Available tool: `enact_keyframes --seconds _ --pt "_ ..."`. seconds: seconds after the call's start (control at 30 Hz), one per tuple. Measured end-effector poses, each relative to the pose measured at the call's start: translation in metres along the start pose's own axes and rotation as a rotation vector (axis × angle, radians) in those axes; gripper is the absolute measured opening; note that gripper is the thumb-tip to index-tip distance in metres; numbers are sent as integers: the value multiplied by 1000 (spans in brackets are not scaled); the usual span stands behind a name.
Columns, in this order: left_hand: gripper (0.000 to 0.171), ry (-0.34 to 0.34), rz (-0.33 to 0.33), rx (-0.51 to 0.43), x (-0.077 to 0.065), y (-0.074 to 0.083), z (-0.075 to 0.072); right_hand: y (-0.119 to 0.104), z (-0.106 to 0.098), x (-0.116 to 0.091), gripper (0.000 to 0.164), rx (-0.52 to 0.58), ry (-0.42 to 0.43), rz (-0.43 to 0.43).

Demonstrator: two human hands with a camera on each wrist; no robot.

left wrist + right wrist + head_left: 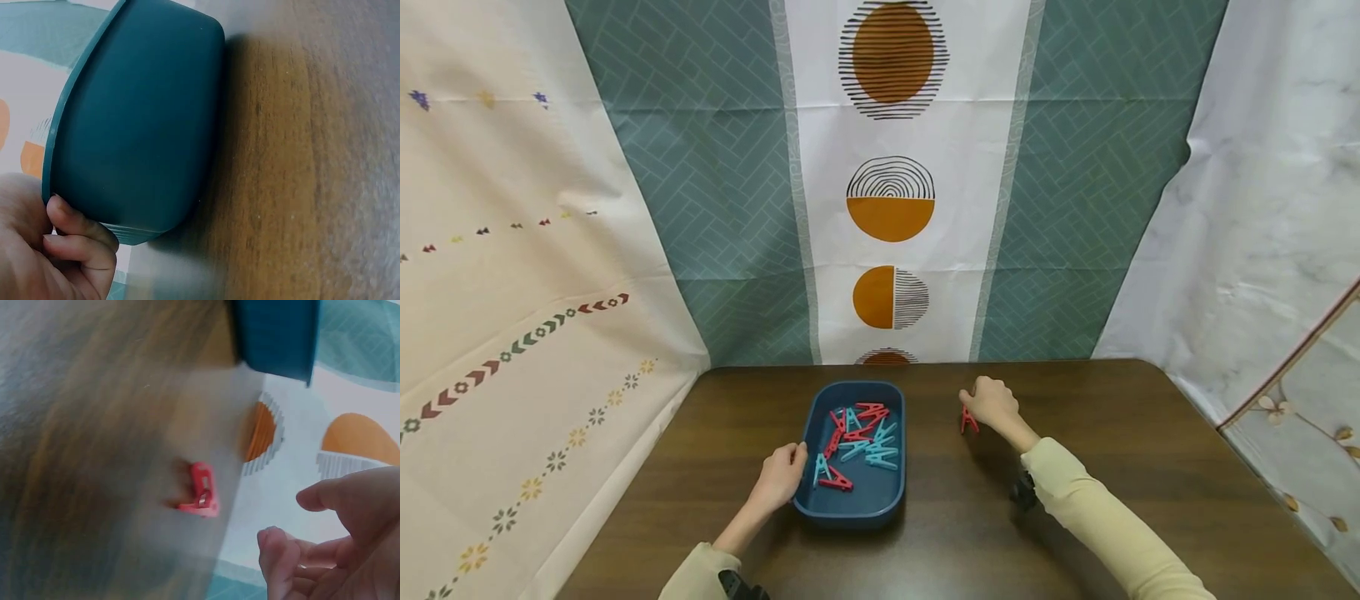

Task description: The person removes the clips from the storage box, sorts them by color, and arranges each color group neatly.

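Note:
My left hand (782, 475) grips the near-left rim of a blue plastic bin (850, 523); in the left wrist view its curled fingers (81, 240) lie against the outer wall. Inside the bin lie several red and light-blue clothespins, among them a red clothespin (837, 479). To the right of the bin, my right hand (992, 404) hovers over a single red clothespin (970, 421) on the table. The right wrist view shows that red clothespin (203, 490) apart from the hand, whose thumb and fingers (278, 556) are spread with nothing between them.
A dark brown wooden table (940, 533) bears the bin and the lone clothespin. Behind it hangs a patterned cloth (887, 333) with orange circles. Light embroidered fabric (550, 375) borders the table on the left, and pale marbled fabric (1247, 275) on the right.

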State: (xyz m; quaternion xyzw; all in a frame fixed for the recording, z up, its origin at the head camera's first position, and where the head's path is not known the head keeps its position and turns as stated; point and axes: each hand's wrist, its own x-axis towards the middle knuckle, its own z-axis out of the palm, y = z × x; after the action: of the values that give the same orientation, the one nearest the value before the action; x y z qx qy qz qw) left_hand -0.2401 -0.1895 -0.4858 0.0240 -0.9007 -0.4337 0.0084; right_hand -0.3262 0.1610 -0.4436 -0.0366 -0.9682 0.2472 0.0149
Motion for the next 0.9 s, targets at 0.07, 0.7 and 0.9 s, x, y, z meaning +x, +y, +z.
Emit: enact_keyframes --seconds 0.07,0.7,0.9 --pt "35 1 1 8 0 1 0 -2 -3 -2 43 19 19 -31" --pt "33 23 32 29 2 0 1 -38 -2 -28 12 119 108 -246" --pt "32 34 36 40 3 -2 2 -47 6 -29 9 119 143 -276"
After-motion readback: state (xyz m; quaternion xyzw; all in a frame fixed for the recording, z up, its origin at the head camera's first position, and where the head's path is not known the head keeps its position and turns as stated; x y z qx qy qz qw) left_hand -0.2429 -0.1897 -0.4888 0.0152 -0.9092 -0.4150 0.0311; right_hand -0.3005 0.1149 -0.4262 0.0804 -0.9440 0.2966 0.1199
